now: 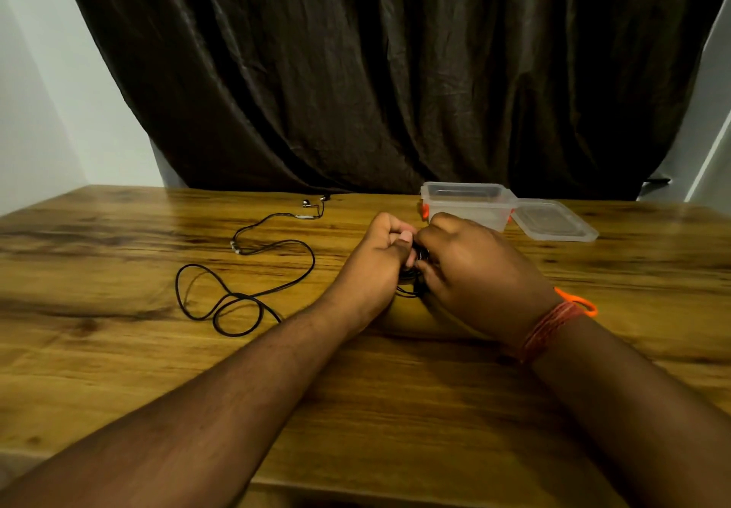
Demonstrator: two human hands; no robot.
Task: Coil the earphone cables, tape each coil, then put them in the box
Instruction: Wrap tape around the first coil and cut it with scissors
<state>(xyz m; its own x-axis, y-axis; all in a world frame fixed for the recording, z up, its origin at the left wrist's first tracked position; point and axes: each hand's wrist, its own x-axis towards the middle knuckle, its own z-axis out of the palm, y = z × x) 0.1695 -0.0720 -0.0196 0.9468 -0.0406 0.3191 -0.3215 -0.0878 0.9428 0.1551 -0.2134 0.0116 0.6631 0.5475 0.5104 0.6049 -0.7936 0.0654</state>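
My left hand [377, 256] and my right hand [470, 270] meet at the middle of the wooden table [118, 349], both curled round a small black coiled earphone cable [413, 284]; most of the coil is hidden between the fingers. A second black earphone cable [245, 282] lies loose and uncoiled on the table to the left, its earbuds near the far edge. The clear plastic box [466, 203] with orange clips stands open just behind my hands. No tape is visible.
The box's clear lid [553, 221] lies flat to the right of the box. A dark curtain [375, 72] hangs behind the table's far edge. My right wrist wears an orange thread band [553, 325].
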